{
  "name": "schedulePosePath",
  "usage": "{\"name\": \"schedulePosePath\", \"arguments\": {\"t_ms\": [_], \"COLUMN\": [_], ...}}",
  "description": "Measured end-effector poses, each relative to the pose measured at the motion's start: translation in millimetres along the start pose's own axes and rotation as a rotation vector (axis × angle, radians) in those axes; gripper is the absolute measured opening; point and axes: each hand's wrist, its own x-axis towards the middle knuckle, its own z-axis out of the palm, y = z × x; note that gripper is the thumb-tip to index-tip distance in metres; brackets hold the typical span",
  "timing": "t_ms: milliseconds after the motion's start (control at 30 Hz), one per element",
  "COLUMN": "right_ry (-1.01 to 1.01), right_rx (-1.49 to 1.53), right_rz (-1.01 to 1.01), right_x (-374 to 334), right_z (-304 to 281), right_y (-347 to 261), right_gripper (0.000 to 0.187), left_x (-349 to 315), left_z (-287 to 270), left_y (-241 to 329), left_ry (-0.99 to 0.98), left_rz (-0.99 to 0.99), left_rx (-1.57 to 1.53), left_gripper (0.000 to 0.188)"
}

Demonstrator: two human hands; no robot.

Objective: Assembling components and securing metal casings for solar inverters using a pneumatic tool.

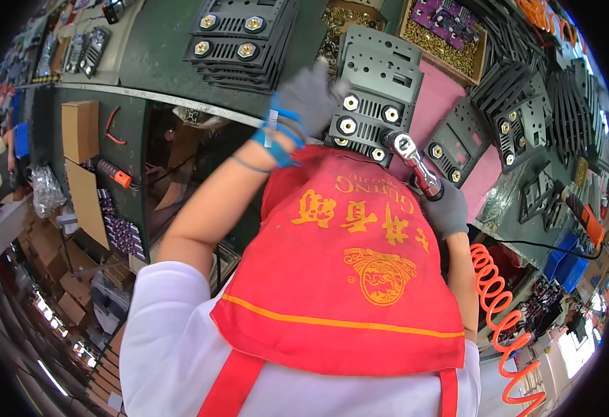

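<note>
In front of me lies a stack of dark grey slotted metal plates (370, 83), with brass fittings and hex nuts on the near ones. My right hand (447, 210), in a grey glove, is closed round the red and black handle of a ratchet wrench (416, 161). The ratchet's head rests over the right side of the near plate, hiding the fitting beneath. At the plates' left edge is my left hand (306, 101), gloved and slightly blurred. Its fingers look apart, and I see nothing held in them. A blue band circles that wrist.
More fitted plates (238, 48) are stacked at the back left. A wooden box (450, 42) holds brass parts and a purple circuit board. Plates (457, 142) lie on pink sheet at right, near an orange-black power tool (584, 217). An orange coiled hose (499, 306) hangs at lower right.
</note>
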Motion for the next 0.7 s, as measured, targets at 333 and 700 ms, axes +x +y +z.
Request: {"name": "schedulePosePath", "arguments": {"t_ms": [333, 700], "right_ry": [-0.008, -0.012], "right_rx": [0.007, 0.087], "right_rz": [0.016, 0.006], "right_x": [10.9, 16.9], "right_z": [16.9, 22.1], "right_y": [11.2, 19.5], "right_gripper": [0.032, 0.04], "left_x": [-15.9, -20.2], "left_z": [66.8, 72.3], "left_y": [2.4, 6.1], "left_ry": [-0.128, -0.064], "left_rz": [-0.132, -0.213], "left_rx": [-0.228, -0.273], "left_gripper": [0.048, 0.046]}}
